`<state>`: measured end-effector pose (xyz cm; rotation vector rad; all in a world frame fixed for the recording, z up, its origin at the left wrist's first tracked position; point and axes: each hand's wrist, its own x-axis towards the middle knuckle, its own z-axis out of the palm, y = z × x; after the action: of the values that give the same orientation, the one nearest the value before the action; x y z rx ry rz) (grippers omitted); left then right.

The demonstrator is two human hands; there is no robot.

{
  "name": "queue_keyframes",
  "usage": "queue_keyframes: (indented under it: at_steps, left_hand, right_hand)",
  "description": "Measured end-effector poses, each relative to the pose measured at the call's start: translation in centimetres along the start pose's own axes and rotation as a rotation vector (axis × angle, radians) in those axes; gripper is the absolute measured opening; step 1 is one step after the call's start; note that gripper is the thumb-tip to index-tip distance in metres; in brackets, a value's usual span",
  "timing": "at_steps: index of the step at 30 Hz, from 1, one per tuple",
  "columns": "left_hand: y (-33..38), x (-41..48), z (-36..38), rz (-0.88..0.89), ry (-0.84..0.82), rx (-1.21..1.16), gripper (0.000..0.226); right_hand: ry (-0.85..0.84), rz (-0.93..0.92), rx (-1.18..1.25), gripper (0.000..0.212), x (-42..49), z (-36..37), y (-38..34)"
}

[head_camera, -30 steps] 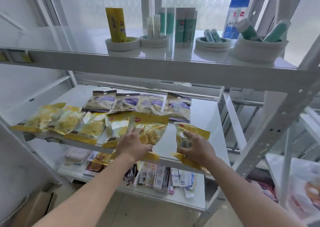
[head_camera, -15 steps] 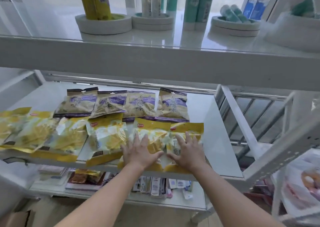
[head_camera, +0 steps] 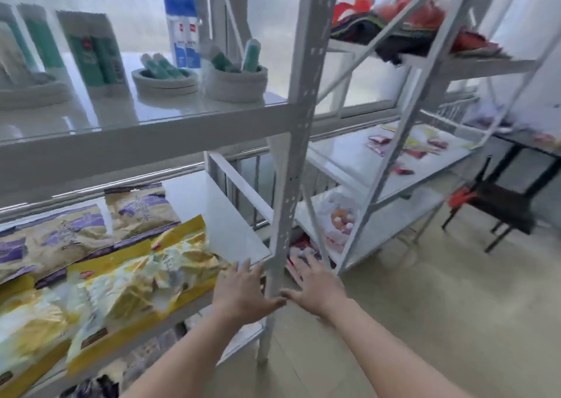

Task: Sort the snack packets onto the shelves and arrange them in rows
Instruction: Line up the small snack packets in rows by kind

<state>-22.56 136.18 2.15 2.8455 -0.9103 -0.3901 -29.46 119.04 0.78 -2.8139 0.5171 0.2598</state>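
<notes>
white metal shelf (head_camera: 218, 215), yellow snack packets (head_camera: 136, 282) along front, purple packets (head_camera: 139, 212) behind

The white upright post (head_camera: 283, 215) stands between my two hands, just right of the fingertips of the left hand (head_camera: 243, 291) and just left of those of the right hand (head_camera: 314, 285), blocking any sideways crossing. Ahead of the left fingers I see a bare strip of shelf (head_camera: 224, 224), hemmed on their left by the yellow packets (head_camera: 145, 279) and farther in by the purple packets (head_camera: 139, 212). The upper shelf's beam (head_camera: 136, 148) caps the room above. Right of the right fingers lies open floor (head_camera: 455, 321). Ahead of them stand the neighbouring rack's slanted brace (head_camera: 315, 233) and low shelf (head_camera: 394, 221).
</notes>
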Motion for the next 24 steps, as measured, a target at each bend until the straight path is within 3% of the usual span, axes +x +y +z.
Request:
queue_keyframes:
  at_steps: [6, 11, 18, 24]
  left_hand:
    - [12.3, 3.9, -1.2, 0.228, -0.017, -0.023, 0.105]
    - [25.1, 8.6, -1.7, 0.389, -0.015, 0.034, 0.107]
    - [44.1, 14.5, -1.6, 0.5, -0.052, 0.102, 0.1]
    - [54.8, 19.7, -1.9, 0.502, -0.068, 0.079, 0.095]
  right_hand:
    - [0.092, 0.374, 0.163, 0.09, -8.2, -5.3, 16.0]
    - [0.188, 0.58, 0.213, 0.09, -13.9, -9.5, 29.1]
    - [0.238, 0.694, 0.254, 0.089, -18.3, -15.2, 47.9]
    - [0.235, 0.702, 0.228, 0.087, -16.3, -19.9, 59.6]
